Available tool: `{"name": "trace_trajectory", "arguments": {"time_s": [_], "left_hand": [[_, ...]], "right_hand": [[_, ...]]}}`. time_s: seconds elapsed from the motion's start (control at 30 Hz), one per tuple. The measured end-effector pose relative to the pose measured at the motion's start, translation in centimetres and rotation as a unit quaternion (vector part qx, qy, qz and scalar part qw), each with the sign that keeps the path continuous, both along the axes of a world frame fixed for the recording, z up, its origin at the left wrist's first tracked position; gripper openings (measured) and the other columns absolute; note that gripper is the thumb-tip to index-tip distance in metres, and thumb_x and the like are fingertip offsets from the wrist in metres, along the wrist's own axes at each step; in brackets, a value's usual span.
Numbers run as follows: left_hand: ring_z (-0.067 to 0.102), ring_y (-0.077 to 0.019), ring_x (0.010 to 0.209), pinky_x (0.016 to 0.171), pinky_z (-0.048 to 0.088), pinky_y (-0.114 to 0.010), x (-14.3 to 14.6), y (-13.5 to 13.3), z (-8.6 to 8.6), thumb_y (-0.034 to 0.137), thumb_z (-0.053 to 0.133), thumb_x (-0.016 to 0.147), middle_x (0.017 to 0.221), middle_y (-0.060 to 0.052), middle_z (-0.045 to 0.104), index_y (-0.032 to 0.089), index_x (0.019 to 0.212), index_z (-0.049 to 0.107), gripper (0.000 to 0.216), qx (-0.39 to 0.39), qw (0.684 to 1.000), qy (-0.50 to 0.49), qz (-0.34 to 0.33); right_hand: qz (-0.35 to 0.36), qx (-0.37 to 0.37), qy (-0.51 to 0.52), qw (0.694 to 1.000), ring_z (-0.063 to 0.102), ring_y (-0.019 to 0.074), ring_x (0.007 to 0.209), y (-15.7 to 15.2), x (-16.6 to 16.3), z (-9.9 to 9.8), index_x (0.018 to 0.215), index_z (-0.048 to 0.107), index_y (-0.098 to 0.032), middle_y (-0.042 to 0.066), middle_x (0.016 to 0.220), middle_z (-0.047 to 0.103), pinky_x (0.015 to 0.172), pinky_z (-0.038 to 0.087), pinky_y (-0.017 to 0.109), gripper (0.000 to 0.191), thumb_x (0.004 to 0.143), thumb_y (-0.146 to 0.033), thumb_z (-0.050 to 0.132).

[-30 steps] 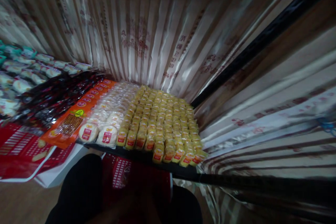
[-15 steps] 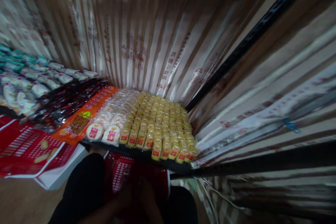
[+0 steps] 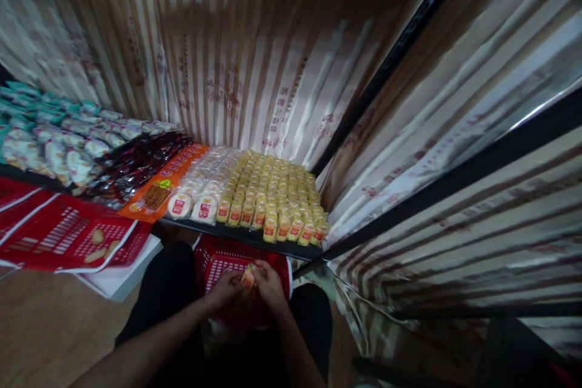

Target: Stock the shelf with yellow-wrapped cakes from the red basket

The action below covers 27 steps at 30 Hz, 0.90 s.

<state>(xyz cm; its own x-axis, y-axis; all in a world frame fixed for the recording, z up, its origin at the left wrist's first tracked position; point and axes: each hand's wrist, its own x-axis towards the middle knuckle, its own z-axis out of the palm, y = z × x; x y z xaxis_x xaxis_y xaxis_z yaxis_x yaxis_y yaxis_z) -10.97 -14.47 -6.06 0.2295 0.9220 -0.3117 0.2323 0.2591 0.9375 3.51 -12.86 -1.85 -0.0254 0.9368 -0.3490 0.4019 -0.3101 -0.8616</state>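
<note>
My left hand and my right hand meet over a red plastic basket that rests between my knees. Both hands are closed on one small yellow snack packet with a red label. Just beyond the basket, a black shelf carries tight rows of the same yellow packets. Round white cakes with red labels lie in rows at the left of them.
Orange packets, dark red packets and teal-and-white packets fill the shelf further left. Red printed bags lie on a white box at the lower left. Striped foil curtains hang behind and to the right, crossed by black shelf rails.
The camera has tilted down and pulled back. My forearms and hands, barely seen in shadow before, now show over the basket with a packet between them.
</note>
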Motion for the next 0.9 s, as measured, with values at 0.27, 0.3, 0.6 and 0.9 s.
{"name": "trace_trajectory", "arguments": {"time_s": [0.27, 0.3, 0.6, 0.9], "left_hand": [[0.062, -0.0189, 0.078, 0.07, 0.048, -0.029, -0.4, 0.0, 2.9, 0.036, 0.059, 0.075, 0.083, -0.004, 0.068, 0.015, 0.093, 0.065, 0.028, 0.017, 0.997, -0.047, 0.054], [0.062, -0.0194, 0.08, 0.071, 0.048, -0.029, -0.3, 0.0, 3.0, 0.037, 0.059, 0.074, 0.084, -0.005, 0.068, 0.015, 0.092, 0.065, 0.029, 0.019, 0.997, -0.053, 0.061], [0.061, -0.0196, 0.08, 0.074, 0.047, -0.029, -0.4, 0.2, 3.6, 0.031, 0.059, 0.07, 0.082, -0.005, 0.069, 0.014, 0.089, 0.065, 0.026, 0.032, 0.993, -0.07, 0.088], [0.06, -0.0168, 0.082, 0.077, 0.046, -0.028, 0.0, 3.3, 5.5, 0.017, 0.055, 0.073, 0.089, -0.006, 0.064, 0.014, 0.094, 0.064, 0.024, 0.169, 0.977, 0.067, 0.108]], "right_hand": [[-0.022, -0.001, 0.142, 0.99, 0.059, 0.014, 0.056, -1.1, -0.7, 1.5, 0.104, 0.054, -0.017, 0.003, 0.073, 0.065, 0.054, 0.045, 0.026, 0.063, 0.065, -0.066, 0.054], [-0.024, 0.002, 0.153, 0.988, 0.059, 0.0147, 0.058, -1.3, -0.7, 1.6, 0.101, 0.056, -0.017, 0.003, 0.072, 0.065, 0.055, 0.046, 0.026, 0.063, 0.063, -0.067, 0.056], [-0.029, 0.051, 0.206, 0.977, 0.065, 0.0206, 0.076, -1.7, -1.2, 1.9, 0.09, 0.06, -0.021, 0.004, 0.079, 0.069, 0.073, 0.05, 0.034, 0.042, 0.062, -0.051, 0.066], [-0.056, 0.185, 0.009, 0.981, 0.063, 0.0179, 0.081, 0.3, -1.4, 3.6, 0.105, 0.061, -0.019, 0.006, 0.096, 0.067, 0.077, 0.049, 0.032, 0.034, 0.076, -0.032, 0.051]]}}
